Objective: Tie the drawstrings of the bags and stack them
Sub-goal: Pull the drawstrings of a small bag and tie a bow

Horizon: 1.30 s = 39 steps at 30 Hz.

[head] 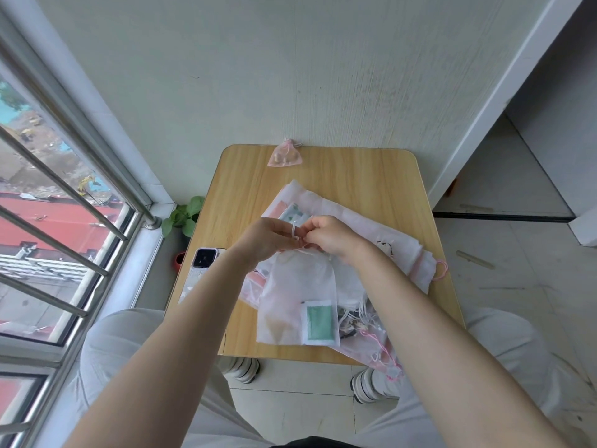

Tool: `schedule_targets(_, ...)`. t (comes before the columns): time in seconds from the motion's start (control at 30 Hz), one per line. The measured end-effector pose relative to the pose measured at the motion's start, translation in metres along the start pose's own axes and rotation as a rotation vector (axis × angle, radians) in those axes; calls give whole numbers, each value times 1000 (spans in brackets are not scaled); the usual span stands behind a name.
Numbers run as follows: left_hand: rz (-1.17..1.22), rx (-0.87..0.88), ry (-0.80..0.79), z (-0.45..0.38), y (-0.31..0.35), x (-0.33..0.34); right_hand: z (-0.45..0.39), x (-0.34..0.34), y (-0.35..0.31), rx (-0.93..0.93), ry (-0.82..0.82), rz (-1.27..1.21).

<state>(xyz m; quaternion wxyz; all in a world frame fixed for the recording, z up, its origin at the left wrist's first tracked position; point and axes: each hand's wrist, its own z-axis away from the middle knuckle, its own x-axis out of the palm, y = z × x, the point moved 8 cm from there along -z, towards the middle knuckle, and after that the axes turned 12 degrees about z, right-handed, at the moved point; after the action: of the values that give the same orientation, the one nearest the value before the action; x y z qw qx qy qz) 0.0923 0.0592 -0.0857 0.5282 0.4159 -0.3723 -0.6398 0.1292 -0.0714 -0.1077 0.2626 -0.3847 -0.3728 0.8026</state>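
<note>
A sheer white drawstring bag with a green packet in its lower corner hangs from my hands over the table's middle. My left hand has the white drawstring looped round a finger and pinches it. My right hand pinches the other end of the string just beside it, above the bag's gathered neck. Under the bag lies a loose heap of more white and pink bags. A small pink bag, tied shut with round things inside, rests at the table's far edge.
The small wooden table stands against a wall. A phone lies at its left edge. A potted plant sits on the floor to the left, by the barred window. My knees and shoes are below the near edge.
</note>
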Motion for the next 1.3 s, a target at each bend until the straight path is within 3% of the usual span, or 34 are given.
schedule_targets(0.23,-159,197,257,1,6,-5,-4,10,11,69,-53,-147)
schedule_targets(0.6,33,185,337,3,-6,-13,-1,20,18,121,-168,-268)
schedule_targets(0.7,138,151,312,4,-8,-12,-2,16,19,153,-100,-282)
schedule_targets(0.87,219,134,285,7,-7,-9,-4,2,20,140,87,-99)
schedule_targets(1.0,228,126,286,8,-8,-10,-8,-7,28,175,204,-152)
schedule_targets(1.07,228,118,300,9,-8,-11,-8,-11,31,202,235,-252)
schedule_targets(1.3,156,8,380,5,-22,-15,-1,3,10,157,101,-1064)
